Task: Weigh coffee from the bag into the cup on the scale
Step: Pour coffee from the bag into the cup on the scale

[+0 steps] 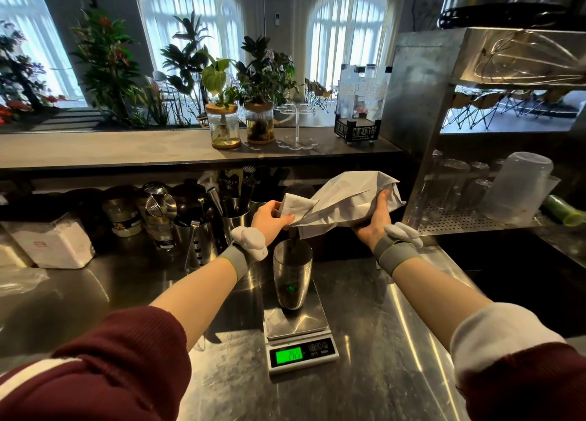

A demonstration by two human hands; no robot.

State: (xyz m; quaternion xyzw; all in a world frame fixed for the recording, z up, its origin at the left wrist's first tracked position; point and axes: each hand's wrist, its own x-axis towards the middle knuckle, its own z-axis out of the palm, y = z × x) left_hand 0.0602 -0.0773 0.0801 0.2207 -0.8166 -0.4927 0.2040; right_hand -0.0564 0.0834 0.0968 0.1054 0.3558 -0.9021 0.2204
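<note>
A grey paper coffee bag (345, 198) is tipped with its mouth down to the left, over a clear tall cup (292, 274). The cup stands on the steel platform of a digital scale (299, 332), whose green display reads 265. Dark coffee lies in the cup's bottom, and a thin dark stream falls from the bag's mouth. My left hand (271, 219) pinches the bag's open end just above the cup. My right hand (375, 220) grips the bag's raised bottom end from below.
The steel counter (380, 341) carries metal utensil holders (203, 243), jars and a white box (54, 243) at left. A steel rack with upturned glasses and a plastic jug (517, 186) stands at right. Plant jars sit on the raised bar ledge (126, 149).
</note>
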